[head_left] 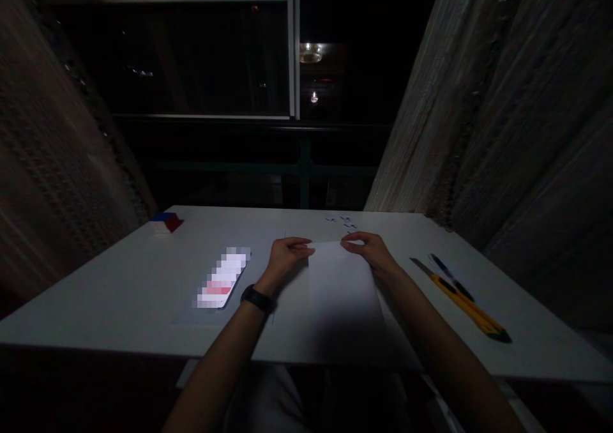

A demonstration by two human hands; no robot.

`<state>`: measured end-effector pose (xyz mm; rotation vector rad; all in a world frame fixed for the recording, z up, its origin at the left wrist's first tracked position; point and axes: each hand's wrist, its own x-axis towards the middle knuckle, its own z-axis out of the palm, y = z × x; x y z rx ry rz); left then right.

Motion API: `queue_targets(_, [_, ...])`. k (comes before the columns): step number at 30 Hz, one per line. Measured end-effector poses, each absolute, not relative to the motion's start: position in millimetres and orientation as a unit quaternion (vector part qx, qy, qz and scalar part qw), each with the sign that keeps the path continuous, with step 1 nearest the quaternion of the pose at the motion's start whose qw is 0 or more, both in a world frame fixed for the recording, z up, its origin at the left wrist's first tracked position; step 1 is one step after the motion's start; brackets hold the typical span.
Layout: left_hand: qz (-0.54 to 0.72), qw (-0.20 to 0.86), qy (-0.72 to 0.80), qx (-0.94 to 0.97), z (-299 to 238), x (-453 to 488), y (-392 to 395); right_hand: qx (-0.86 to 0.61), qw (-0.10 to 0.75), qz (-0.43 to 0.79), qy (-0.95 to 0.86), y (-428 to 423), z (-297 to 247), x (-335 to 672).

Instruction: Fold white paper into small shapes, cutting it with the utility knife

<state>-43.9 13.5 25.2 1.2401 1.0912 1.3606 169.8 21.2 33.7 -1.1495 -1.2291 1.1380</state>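
Note:
A white sheet of paper [342,286] lies on the white table [119,292] in front of me. My left hand [286,256] pinches the sheet's far left corner, fingers closed on it. A dark watch sits on that wrist. My right hand [368,249] pinches the far right corner of the same sheet. Both hands rest low on the table, about a hand's width apart.
A lit phone [223,278] lies left of my left hand. A yellow utility knife [467,306] and a dark pen [450,276] lie at the right. A red and blue block [166,221] sits far left. Small paper scraps [345,221] lie beyond the sheet. Curtains hang on both sides.

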Motion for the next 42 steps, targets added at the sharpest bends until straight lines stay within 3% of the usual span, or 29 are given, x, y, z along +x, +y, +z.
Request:
queue_targets(25, [0.561,0.478,0.437,0.516,25.4,-43.7,11.9,-0.483,0.529,0.493,-0.494,19.0,35.9,167.5])
queue_targets(42, [0.549,0.363,0.499,0.564,18.7,-44.0,18.0,-0.463,0.586,0.452,-0.488,17.1,36.6,161.3])
